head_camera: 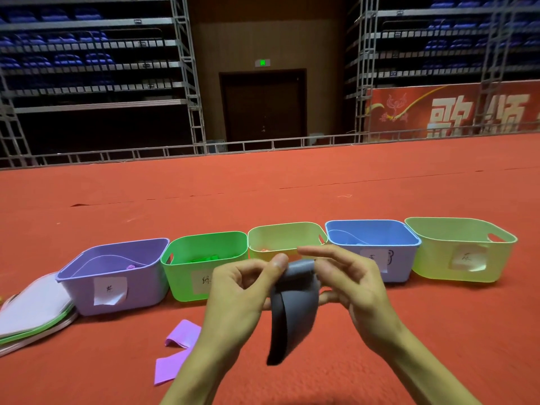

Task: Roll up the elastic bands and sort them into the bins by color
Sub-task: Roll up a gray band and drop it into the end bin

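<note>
Two-handed grip on a grey band (295, 305)
Left hand (242, 287) and right hand (350, 283) pinch its rolled top — loose end hanging before five bins (181, 276).

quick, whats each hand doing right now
left hand: pinches the grey band near its rolled top.
right hand: holds the same band's rolled top from the other side.

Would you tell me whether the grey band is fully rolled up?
Partly: left hand and right hand pinch the rolled top of the grey band; its tail hangs loose.
</note>
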`<state>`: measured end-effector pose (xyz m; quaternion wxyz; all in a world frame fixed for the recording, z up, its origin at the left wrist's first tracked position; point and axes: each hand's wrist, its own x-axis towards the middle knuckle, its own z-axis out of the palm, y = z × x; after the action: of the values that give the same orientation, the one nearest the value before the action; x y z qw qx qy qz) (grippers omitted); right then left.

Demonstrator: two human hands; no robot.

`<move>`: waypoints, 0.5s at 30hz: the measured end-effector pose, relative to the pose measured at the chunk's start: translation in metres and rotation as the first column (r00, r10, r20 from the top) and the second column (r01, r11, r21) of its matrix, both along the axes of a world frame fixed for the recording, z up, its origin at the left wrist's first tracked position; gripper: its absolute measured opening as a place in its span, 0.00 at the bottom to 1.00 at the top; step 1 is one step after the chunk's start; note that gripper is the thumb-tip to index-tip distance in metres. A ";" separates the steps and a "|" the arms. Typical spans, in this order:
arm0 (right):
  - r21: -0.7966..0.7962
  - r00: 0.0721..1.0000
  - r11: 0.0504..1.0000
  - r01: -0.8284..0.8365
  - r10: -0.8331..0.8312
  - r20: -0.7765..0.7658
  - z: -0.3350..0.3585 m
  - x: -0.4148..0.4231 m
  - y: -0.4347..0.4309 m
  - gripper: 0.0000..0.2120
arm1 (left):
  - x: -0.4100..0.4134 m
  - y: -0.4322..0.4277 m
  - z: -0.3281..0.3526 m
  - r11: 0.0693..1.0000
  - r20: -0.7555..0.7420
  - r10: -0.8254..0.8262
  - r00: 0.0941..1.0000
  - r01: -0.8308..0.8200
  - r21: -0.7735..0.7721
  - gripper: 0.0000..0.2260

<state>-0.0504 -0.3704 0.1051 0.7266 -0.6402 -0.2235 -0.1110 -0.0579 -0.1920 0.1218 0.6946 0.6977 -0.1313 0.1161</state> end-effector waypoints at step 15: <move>-0.005 0.991 0.991 0.135 -0.135 0.013 0.003 0.003 0.009 0.27 | 0.003 0.006 0.004 0.996 0.116 -0.074 0.990 0.067 0.061 0.10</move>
<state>-0.0478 -0.3610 0.1084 0.7140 -0.6553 -0.1848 -0.1632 -0.0546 -0.1863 0.1259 0.6693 0.7039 -0.2001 0.1287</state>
